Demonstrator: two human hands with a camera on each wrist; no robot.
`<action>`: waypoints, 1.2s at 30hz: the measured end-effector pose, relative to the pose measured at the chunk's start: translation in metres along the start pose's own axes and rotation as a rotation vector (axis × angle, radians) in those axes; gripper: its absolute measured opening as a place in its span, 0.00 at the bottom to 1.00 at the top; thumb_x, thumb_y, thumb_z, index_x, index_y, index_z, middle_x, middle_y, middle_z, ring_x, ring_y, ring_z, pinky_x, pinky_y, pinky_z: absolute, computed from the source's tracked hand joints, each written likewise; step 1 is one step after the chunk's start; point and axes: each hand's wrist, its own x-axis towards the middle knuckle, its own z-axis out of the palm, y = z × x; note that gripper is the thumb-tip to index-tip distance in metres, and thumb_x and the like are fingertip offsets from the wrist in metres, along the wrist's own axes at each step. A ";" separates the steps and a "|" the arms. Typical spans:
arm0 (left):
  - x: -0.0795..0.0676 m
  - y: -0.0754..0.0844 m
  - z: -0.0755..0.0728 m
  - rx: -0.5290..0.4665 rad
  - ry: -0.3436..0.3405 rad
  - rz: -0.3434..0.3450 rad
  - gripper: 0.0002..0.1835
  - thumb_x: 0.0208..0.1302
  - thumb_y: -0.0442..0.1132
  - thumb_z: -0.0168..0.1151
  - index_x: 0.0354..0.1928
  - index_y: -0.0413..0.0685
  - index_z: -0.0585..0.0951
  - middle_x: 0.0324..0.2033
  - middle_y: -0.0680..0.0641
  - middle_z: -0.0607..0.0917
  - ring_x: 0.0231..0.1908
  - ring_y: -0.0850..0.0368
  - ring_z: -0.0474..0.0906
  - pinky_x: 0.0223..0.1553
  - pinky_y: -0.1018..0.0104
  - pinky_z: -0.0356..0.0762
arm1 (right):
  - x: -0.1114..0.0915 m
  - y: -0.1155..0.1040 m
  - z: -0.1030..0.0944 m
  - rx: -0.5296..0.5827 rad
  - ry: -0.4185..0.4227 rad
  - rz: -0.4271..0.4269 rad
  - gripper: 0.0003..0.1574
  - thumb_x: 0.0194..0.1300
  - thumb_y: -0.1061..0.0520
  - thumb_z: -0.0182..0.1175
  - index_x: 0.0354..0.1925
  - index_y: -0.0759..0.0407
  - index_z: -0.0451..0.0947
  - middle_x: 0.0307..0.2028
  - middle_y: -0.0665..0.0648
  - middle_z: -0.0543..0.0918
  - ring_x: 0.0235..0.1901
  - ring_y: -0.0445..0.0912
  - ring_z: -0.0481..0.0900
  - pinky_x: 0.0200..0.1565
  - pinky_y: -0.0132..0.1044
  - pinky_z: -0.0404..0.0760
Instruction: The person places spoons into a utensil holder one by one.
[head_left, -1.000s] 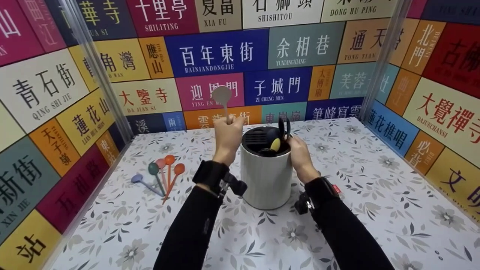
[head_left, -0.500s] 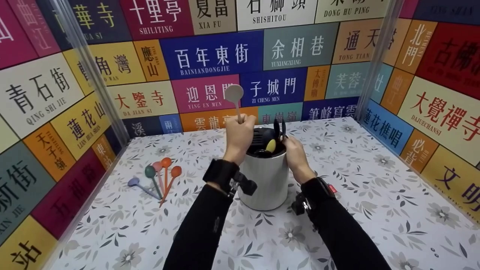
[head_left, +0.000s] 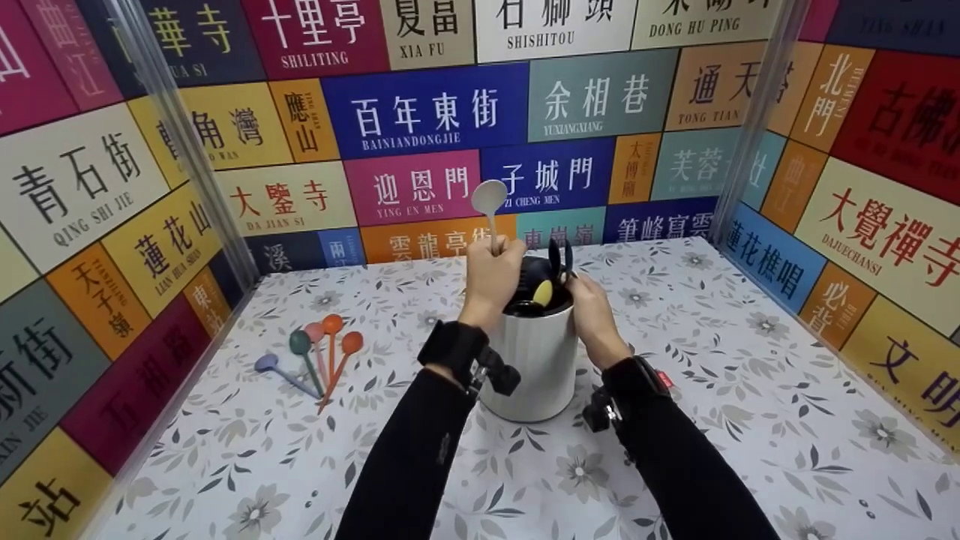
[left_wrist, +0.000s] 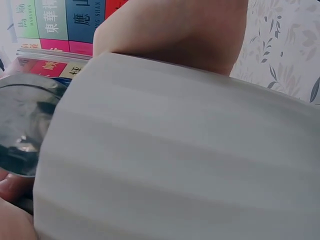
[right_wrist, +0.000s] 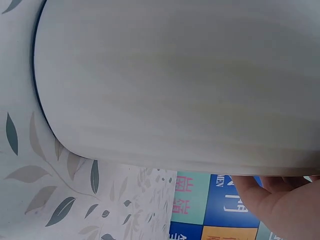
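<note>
Hands: two, both bare, leaving black sleeves (two) [head_left: 409, 450] and black wrist bands (two) [head_left: 452, 346]
Left hand [head_left: 493, 281]: fingers curled round the handle of one pale spoon [head_left: 489, 198], gripping it
Pale spoon: one, bowl uppermost, nearly upright, the lower handle hidden by the hand; seen beside the left of the rim of one white container [head_left: 540, 367]; whether this hand touches that rim cannot be told
Right hand [head_left: 596, 315]: against the container's upper right side, fingers bent round it and holding it; some fingertips are hidden
Container: one, round and upright with a dark top, midway between the left and right edges of the surface [head_left: 697, 465] and nearer its far edge
Utensils inside: one yellow piece [head_left: 542, 292], two dark upright tips [head_left: 554, 256] by the right hand, and other dark pieces too overlapped to count
Loose spoons: five, lying close together near the surface's left edge, well apart from the container, bowls towards the far left corner and handle ends bunched
Their colours: one blue spoon [head_left: 267, 364], one green spoon [head_left: 300, 343], one pink spoon [head_left: 314, 332], two orange spoons [head_left: 351, 343]
Surface: one, white with grey flowers and leaves, its far edge meeting a wall of coloured signs [head_left: 427, 105]
Clear upright strips: two [head_left: 187, 135], one rising near each far corner of the surface
</note>
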 end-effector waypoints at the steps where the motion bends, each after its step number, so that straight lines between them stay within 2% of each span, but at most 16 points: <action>1: 0.000 0.000 0.001 -0.009 -0.007 -0.005 0.28 0.61 0.27 0.56 0.10 0.55 0.55 0.14 0.56 0.52 0.19 0.62 0.48 0.26 0.68 0.49 | 0.000 0.000 0.000 -0.002 -0.002 -0.003 0.20 0.80 0.51 0.44 0.47 0.62 0.80 0.54 0.61 0.80 0.55 0.49 0.73 0.64 0.43 0.67; 7: 0.002 0.006 0.004 -0.048 0.004 -0.069 0.27 0.61 0.29 0.56 0.11 0.56 0.57 0.13 0.56 0.53 0.18 0.62 0.50 0.26 0.69 0.52 | 0.000 -0.001 -0.002 -0.001 -0.008 -0.015 0.24 0.81 0.51 0.44 0.55 0.66 0.80 0.58 0.62 0.80 0.58 0.49 0.74 0.66 0.43 0.67; 12: 0.001 0.004 0.006 -0.060 -0.005 -0.061 0.28 0.61 0.27 0.56 0.11 0.55 0.56 0.14 0.56 0.52 0.19 0.62 0.48 0.27 0.69 0.50 | 0.000 0.000 -0.002 -0.011 -0.001 -0.016 0.25 0.80 0.52 0.44 0.56 0.66 0.80 0.58 0.62 0.80 0.58 0.49 0.74 0.65 0.42 0.67; 17: 0.000 0.003 0.009 -0.034 -0.036 -0.079 0.28 0.61 0.26 0.56 0.10 0.55 0.55 0.15 0.56 0.52 0.19 0.63 0.48 0.26 0.69 0.50 | 0.000 0.000 -0.002 -0.017 0.000 -0.025 0.25 0.80 0.52 0.44 0.57 0.66 0.80 0.58 0.62 0.81 0.58 0.50 0.74 0.65 0.43 0.67; 23: 0.003 0.003 0.011 -0.022 0.004 -0.128 0.26 0.62 0.26 0.57 0.13 0.54 0.58 0.15 0.56 0.55 0.20 0.61 0.53 0.28 0.69 0.54 | 0.000 0.001 0.000 -0.012 -0.004 -0.047 0.25 0.79 0.53 0.44 0.58 0.66 0.81 0.60 0.62 0.81 0.60 0.49 0.74 0.67 0.41 0.66; 28: 0.004 0.005 0.014 0.046 0.007 -0.123 0.24 0.64 0.30 0.60 0.14 0.55 0.62 0.15 0.57 0.61 0.21 0.61 0.59 0.30 0.68 0.60 | 0.000 -0.001 0.000 -0.002 0.001 -0.033 0.23 0.79 0.52 0.44 0.52 0.65 0.81 0.54 0.61 0.81 0.53 0.49 0.75 0.61 0.41 0.69; 31: 0.004 0.006 0.015 0.073 0.000 -0.115 0.23 0.66 0.31 0.61 0.15 0.52 0.63 0.15 0.55 0.62 0.22 0.59 0.60 0.31 0.67 0.61 | 0.001 -0.001 0.000 -0.010 0.010 -0.021 0.21 0.79 0.51 0.45 0.48 0.63 0.81 0.50 0.60 0.81 0.50 0.48 0.75 0.57 0.39 0.70; 32: 0.003 0.006 0.015 0.061 -0.004 -0.116 0.21 0.66 0.31 0.62 0.16 0.48 0.68 0.16 0.55 0.68 0.23 0.61 0.64 0.33 0.69 0.64 | 0.001 -0.001 0.000 -0.013 0.013 -0.020 0.21 0.79 0.51 0.45 0.47 0.62 0.81 0.49 0.59 0.81 0.49 0.48 0.75 0.57 0.39 0.70; 34: 0.003 0.006 0.015 0.034 -0.032 -0.118 0.18 0.69 0.34 0.65 0.20 0.43 0.72 0.19 0.53 0.71 0.25 0.61 0.67 0.33 0.69 0.66 | 0.001 0.000 0.000 -0.014 0.020 -0.016 0.20 0.79 0.51 0.46 0.45 0.62 0.81 0.48 0.59 0.81 0.48 0.47 0.75 0.56 0.38 0.70; 36: 0.002 0.006 0.014 0.008 -0.061 -0.117 0.12 0.69 0.37 0.68 0.30 0.39 0.78 0.24 0.51 0.75 0.29 0.61 0.71 0.36 0.70 0.69 | 0.002 0.001 0.000 -0.017 0.020 -0.012 0.21 0.80 0.50 0.46 0.46 0.61 0.81 0.49 0.58 0.82 0.49 0.47 0.75 0.56 0.38 0.70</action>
